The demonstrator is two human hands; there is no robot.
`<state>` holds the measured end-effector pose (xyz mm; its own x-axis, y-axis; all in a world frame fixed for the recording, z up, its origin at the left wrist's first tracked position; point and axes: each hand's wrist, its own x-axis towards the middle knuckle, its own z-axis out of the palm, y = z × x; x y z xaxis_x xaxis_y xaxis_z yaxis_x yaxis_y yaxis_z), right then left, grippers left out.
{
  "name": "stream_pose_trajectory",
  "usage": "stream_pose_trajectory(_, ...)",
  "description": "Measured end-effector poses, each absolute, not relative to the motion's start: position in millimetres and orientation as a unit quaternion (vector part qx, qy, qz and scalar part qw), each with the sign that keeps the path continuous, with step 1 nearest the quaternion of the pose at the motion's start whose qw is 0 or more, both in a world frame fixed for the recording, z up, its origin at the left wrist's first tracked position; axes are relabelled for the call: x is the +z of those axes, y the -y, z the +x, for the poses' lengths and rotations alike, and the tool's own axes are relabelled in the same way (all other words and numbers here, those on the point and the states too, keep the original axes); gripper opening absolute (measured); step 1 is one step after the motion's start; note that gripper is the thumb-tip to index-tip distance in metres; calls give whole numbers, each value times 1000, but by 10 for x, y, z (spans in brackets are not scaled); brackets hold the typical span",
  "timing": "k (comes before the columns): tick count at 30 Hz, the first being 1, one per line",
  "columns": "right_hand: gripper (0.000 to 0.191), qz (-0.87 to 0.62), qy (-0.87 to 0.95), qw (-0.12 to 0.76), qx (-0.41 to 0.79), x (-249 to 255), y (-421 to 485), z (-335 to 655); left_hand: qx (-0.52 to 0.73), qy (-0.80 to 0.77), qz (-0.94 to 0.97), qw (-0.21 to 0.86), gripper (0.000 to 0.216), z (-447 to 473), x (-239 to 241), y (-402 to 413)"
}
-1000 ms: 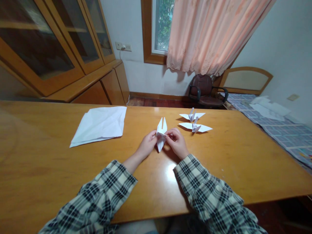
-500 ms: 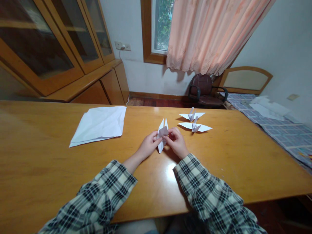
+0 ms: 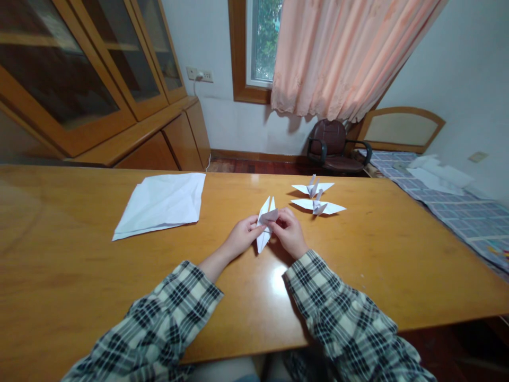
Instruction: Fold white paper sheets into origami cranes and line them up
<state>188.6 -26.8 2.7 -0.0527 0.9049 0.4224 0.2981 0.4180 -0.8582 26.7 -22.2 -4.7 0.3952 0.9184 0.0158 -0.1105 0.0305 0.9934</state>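
Observation:
Between my hands, over the middle of the table, is a white folded paper (image 3: 263, 240) with two narrow points at its far end, one point at its near end and a flap standing across its middle. My left hand (image 3: 243, 236) pinches its left side between thumb and fingers. On the other side, my right hand (image 3: 291, 233) grips the flap's right edge, thumb and fingers closed. Past my right hand sit two finished paper cranes, a nearer crane (image 3: 319, 207) and a farther crane (image 3: 313, 189), both with wings spread.
White paper sheets (image 3: 163, 204) lie in a loose stack on the left of the wooden table (image 3: 119, 297). Beyond the table's far edge are a glass-doored cabinet (image 3: 131, 114), an office chair (image 3: 332, 146) and a bed (image 3: 445, 207) with a checked cover.
The flap in the folded paper's middle has tilted to the right with my right fingers. The paper's near point has shifted slightly toward me and left.

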Motion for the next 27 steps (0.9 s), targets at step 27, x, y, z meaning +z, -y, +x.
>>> stream_pose_trajectory(27, 30, -416, 705, 508, 266, 26, 291, 1912, 449, -377, 433, 685, 33, 303, 33, 213)
